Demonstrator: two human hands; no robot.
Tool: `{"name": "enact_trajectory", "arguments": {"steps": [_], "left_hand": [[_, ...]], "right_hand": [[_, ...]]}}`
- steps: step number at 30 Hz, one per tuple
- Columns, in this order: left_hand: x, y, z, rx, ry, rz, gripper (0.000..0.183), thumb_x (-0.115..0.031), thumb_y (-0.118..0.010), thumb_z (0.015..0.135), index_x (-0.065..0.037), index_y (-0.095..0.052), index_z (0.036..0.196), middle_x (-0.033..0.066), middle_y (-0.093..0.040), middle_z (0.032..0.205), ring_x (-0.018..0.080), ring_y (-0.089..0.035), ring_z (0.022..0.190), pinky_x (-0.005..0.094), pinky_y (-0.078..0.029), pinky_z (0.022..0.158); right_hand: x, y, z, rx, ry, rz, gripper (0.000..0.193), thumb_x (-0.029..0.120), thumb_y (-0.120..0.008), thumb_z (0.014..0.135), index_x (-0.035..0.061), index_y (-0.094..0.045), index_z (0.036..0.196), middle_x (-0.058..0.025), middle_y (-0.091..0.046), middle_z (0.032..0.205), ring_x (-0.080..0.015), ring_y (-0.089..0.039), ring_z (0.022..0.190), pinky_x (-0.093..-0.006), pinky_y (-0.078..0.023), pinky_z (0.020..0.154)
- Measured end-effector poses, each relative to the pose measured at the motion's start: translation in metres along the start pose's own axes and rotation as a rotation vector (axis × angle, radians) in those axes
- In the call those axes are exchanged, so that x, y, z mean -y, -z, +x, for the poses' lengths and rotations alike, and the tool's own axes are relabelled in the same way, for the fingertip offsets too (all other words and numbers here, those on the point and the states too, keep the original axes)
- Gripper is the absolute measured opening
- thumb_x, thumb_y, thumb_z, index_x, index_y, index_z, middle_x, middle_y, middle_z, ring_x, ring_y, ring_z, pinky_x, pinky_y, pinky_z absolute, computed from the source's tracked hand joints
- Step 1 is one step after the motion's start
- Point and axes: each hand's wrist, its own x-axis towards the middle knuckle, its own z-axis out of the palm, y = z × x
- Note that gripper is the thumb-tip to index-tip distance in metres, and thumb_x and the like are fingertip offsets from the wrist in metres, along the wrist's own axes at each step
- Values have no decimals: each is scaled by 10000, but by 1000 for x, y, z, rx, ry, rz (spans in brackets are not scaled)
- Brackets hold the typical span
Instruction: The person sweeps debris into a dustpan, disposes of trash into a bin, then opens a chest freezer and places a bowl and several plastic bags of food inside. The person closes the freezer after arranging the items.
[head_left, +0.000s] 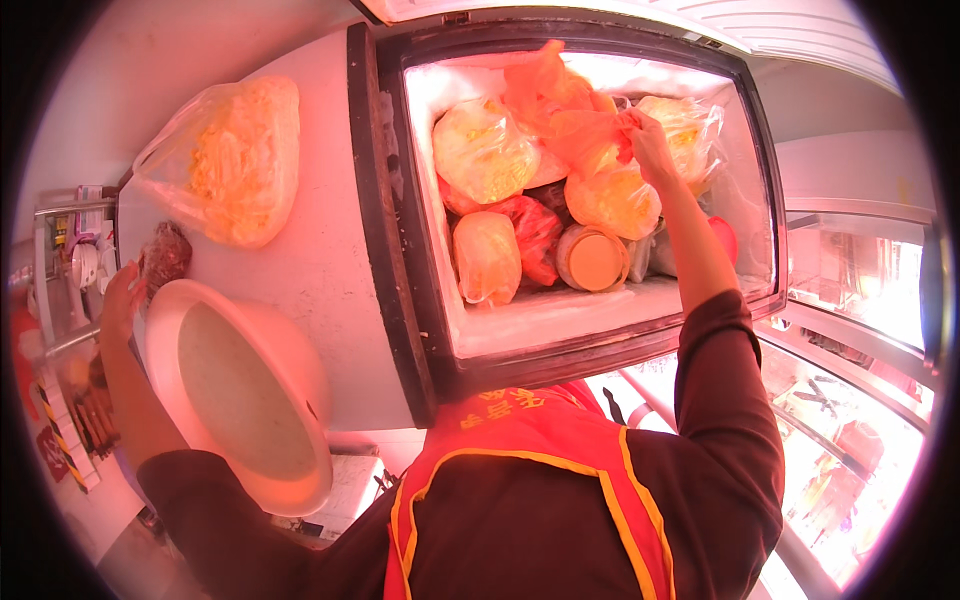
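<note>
My right hand (648, 145) reaches into a chest freezer (560, 365) and pinches the edge of a thin red plastic bag (585, 140). That bag lies over other clear bags of pale yellow food (485, 150). At far left, my left hand (124, 288) has its fingers closed against a small clear bag of dark reddish food (166, 254); part of the fingers is hidden. This small bag rests just behind a large pale basin (310, 430) with cloudy greyish contents. Farther back on the white top lies a big clear bag of yellow strips (245, 160).
Inside the freezer are also a round tub (593, 258), a red bag (535, 235) and a rounded pale bag (487, 258). A dark raised rim (385, 220) separates the opening from the white top. Lit glass display cases (850, 430) stand on the right, a shelf rack (75, 260) at far left.
</note>
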Motion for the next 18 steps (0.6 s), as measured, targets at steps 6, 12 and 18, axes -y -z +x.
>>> {"name": "enact_trajectory", "arguments": {"steps": [6,12,18], "left_hand": [[-2,5,6,13,-26,-26,541,-369,-626,910,-83,-487,1348,55,-484,1344,227,-519,1174,340,-401,1004],[-2,7,21,20,-50,-1,562,-378,-612,913,-60,-474,1356,75,-479,1352,240,-504,1204,345,-386,1034],[4,14,28,20,-29,-28,530,-335,-609,924,-64,-480,1361,74,-501,1321,219,-519,1172,326,-411,1022]], "right_hand": [[49,1,-76,-4,385,-281,147,-60,-511,865,27,-617,919,18,-582,784,-58,-531,716,-226,-445,589],[-8,-12,-113,120,229,-324,192,-73,-515,850,10,-647,962,3,-621,837,-57,-548,762,-231,-457,632],[-18,-85,-166,296,234,-469,79,-40,-553,798,-8,-579,865,-103,-565,721,-184,-592,685,-322,-462,623]]}}
